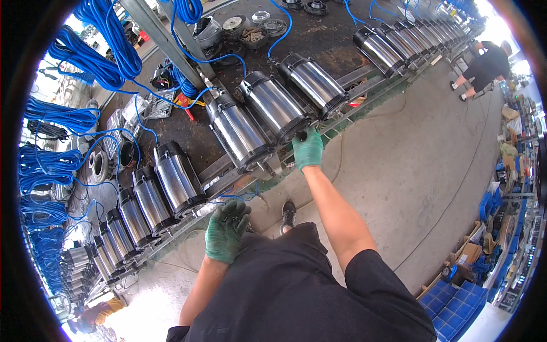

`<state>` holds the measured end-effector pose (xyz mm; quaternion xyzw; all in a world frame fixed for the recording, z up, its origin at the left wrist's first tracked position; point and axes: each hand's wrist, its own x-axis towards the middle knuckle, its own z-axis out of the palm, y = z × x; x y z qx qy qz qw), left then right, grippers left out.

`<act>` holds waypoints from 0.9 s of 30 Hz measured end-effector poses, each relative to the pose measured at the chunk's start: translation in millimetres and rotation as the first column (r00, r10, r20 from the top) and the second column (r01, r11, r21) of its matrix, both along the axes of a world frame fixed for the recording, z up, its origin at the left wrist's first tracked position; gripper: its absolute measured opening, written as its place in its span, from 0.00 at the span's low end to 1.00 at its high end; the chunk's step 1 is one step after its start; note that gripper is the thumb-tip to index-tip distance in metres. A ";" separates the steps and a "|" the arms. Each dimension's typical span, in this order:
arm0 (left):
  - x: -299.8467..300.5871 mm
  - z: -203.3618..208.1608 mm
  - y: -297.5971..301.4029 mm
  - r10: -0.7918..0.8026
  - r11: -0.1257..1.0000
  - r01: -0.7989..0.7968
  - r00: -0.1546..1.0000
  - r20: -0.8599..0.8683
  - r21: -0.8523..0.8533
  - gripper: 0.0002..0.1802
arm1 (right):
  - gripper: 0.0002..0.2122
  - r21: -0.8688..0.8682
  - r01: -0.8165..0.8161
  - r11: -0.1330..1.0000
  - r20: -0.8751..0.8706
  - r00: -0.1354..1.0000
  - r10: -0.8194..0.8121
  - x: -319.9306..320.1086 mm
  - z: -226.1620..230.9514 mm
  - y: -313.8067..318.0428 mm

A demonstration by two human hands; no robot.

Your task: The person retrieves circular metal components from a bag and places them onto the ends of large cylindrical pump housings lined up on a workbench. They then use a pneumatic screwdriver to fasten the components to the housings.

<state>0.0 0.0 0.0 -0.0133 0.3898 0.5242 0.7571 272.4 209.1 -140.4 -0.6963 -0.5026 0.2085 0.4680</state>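
My right hand (308,151), in a green glove, is at the lower end of a shiny steel motor cylinder (274,105). Its fingers are closed round a small black round part (301,136) beside that end; whether the part sits on the shaft cannot be told. My left hand (225,232), also gloved in green, is held in front of my body, its dark fingers curled over the palm. Anything inside it is too small to make out. Another steel cylinder (238,132) lies to the left, with its shaft sticking out, and a further cylinder (315,82) lies to the right.
More cylinders (179,178) line the bench edge on both sides. Coiled blue cables (94,60) hang at the left, near a metal post (171,40). Red-handled pliers (187,106) and bins of parts (253,37) lie on the bench. A person (487,65) stands at far right, near blue crates (456,308).
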 end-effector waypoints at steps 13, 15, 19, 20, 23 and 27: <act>-5.6 -3.6 -2.4 -0.004 1.000 0.004 1.000 0.003 -0.018 0.25 | 0.09 -0.049 0.065 0.997 -0.421 0.904 -0.080 4.7 -25.2 14.2; -7.4 -2.2 -0.9 -0.018 1.000 0.018 1.000 0.020 -0.023 0.24 | 0.09 -0.132 0.083 0.988 -0.709 0.689 -0.153 6.1 -28.2 19.1; -17.3 13.5 8.8 -0.087 0.996 0.087 0.996 0.037 0.011 0.23 | 0.07 -0.130 0.099 0.987 -0.497 0.854 -0.151 -4.7 4.2 -0.7; -21.3 16.4 12.2 -0.099 0.995 0.098 0.995 0.032 0.026 0.23 | 0.07 -0.038 0.130 0.991 -0.169 0.976 -0.134 -14.7 16.3 -17.0; -24.4 16.0 25.4 -0.126 0.992 0.127 0.992 0.005 -0.020 0.23 | 0.07 -0.077 -0.312 0.947 -0.037 0.950 0.310 -47.7 130.3 -81.0; -16.3 -8.9 34.0 -0.231 0.970 0.226 0.971 0.056 0.084 0.25 | 0.11 -0.466 -0.583 0.665 0.397 0.534 0.747 -107.8 207.9 -145.5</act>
